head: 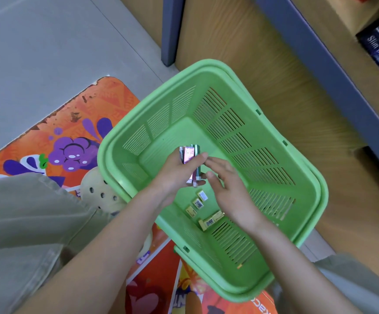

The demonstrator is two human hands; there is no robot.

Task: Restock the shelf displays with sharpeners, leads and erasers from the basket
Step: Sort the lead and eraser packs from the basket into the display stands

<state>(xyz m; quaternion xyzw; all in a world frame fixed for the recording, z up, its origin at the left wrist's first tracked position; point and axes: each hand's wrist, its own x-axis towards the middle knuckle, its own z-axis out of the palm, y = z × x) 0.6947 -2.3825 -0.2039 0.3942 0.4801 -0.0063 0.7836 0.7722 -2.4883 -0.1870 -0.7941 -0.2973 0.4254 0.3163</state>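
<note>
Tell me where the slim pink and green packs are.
Head view, centre: the left hand grips the slim packs over the green basket, the right hand right of them, small yellow boxes below.

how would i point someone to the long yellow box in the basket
Find the green basket on the floor. On its bottom, beside the right hand, lie yellow boxes. The long yellow box is nearest the viewer, longer than the three small ones.

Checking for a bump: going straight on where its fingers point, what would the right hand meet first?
Most likely the slim packs gripped by the left hand; the right hand points at them, though depth is unclear.
</note>
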